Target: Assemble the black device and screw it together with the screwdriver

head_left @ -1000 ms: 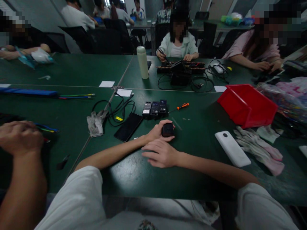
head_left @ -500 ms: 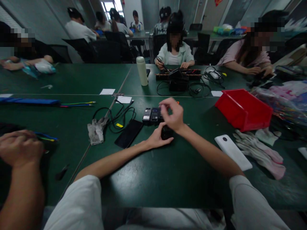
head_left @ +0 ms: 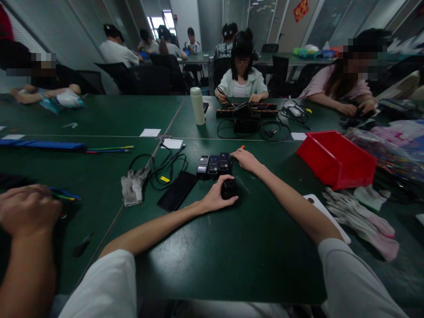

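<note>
My left hand is wrapped round a small black block on the green table. Beyond it stand black modules in a row: a left one, a middle one and a right one. My right hand is just right of this row, its fingertips near the right module's edge. Those fingers are close together, and whatever they may hold is too small to make out. A small orange piece shows just behind them.
A black phone, coiled cables and a grey glove lie left. On the right are a red bin, a white phone and gloves. Another person's hand rests at far left.
My right hand has lowered from above the black block and moved forward beside the modules, uncovering the right module. My left hand still holds the block. The view has tilted up slightly.
</note>
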A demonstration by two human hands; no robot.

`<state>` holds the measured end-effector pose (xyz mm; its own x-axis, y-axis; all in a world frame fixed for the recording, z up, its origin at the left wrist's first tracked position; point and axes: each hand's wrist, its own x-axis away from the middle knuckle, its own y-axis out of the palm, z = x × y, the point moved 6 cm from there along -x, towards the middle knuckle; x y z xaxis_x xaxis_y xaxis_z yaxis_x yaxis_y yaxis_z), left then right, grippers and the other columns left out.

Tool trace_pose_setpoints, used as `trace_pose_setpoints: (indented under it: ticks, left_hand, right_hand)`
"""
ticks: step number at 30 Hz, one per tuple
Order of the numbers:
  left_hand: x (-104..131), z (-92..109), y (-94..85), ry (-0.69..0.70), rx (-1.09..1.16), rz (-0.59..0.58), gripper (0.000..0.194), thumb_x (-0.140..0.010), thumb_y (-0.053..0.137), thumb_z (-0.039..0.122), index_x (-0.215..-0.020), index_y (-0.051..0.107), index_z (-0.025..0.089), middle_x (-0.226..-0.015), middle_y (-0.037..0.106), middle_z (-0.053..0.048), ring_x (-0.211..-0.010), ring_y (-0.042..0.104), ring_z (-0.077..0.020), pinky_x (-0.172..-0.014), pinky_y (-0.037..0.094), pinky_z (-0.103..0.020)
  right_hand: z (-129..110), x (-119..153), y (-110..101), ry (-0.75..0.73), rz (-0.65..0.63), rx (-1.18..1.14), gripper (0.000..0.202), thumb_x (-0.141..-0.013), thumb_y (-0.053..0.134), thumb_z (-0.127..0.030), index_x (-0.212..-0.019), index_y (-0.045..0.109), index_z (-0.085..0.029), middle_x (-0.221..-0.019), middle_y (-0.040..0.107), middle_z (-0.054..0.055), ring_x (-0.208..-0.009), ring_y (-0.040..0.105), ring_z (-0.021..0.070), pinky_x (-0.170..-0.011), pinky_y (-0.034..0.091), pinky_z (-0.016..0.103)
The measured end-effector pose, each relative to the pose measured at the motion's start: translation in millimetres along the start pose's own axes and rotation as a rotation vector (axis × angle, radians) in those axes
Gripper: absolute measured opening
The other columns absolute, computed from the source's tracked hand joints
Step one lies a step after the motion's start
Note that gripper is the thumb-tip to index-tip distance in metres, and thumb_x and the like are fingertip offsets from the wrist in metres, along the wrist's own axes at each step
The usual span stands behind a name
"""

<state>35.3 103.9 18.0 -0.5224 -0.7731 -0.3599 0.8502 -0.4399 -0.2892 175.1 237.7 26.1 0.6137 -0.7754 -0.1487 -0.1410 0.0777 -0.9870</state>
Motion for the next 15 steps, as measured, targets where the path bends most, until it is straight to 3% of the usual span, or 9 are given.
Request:
trace_pose_setpoints:
  ticks: [4, 8, 12, 15]
  left_hand:
    - [0.0, 1.0, -0.9, 0.0, 0.008, -0.015, 0.069, -0.071, 0.074, 0.026, -0.129, 0.037, 0.021, -0.106, 0.061, -0.007, -0.091, 0.064, -0.018, -0.087, 0.052, -0.037]
    - [0.0, 1.9, -1.3, 0.019, 0.003, -0.01, 0.068, -0.072, 0.074, 0.027, -0.128, 0.037, 0.021, -0.107, 0.061, -0.007, -0.094, 0.065, -0.0197, -0.089, 0.051, -0.039]
    - [2.0, 6.1, 2.8, 0.113, 0.035, -0.06, 0.067, -0.072, 0.074, 0.026, -0.127, 0.035, 0.023, -0.107, 0.064, -0.008, -0.099, 0.065, -0.0221, -0.094, 0.049, -0.044]
    - [6.4, 10.7, 7.8, 0.216, 0.078, -0.141, 0.068, -0.073, 0.073, 0.024, -0.127, 0.034, 0.025, -0.107, 0.065, -0.007, -0.103, 0.065, -0.0223, -0.099, 0.045, -0.047]
  right_hand:
    - [5.9, 3.5, -10.6, 0.0, -0.019, 0.13, 0.029, -0.088, 0.044, -0.005, -0.101, 0.069, -0.007, -0.108, 0.062, 0.021, -0.106, 0.048, 0.0281, -0.088, 0.039, 0.04]
    - [3.9, 27.5, -35.4, 0.043, 0.066, 0.098, 0.026, -0.092, 0.046, -0.016, -0.1, 0.069, -0.008, -0.105, 0.062, 0.021, -0.101, 0.05, 0.0286, -0.083, 0.04, 0.04]
    - [-16.1, 57.0, -61.7, 0.153, 0.275, -0.214, 0.026, -0.094, 0.048, -0.026, -0.1, 0.07, -0.013, -0.096, 0.066, 0.013, -0.09, 0.058, 0.0227, -0.079, 0.044, 0.035]
    - [-43.9, 69.6, -59.3, 0.195, 0.298, -0.598, 0.024, -0.09, 0.055, -0.032, -0.085, 0.071, -0.015, -0.087, 0.07, 0.007, -0.077, 0.063, 0.0178, -0.072, 0.047, 0.03]
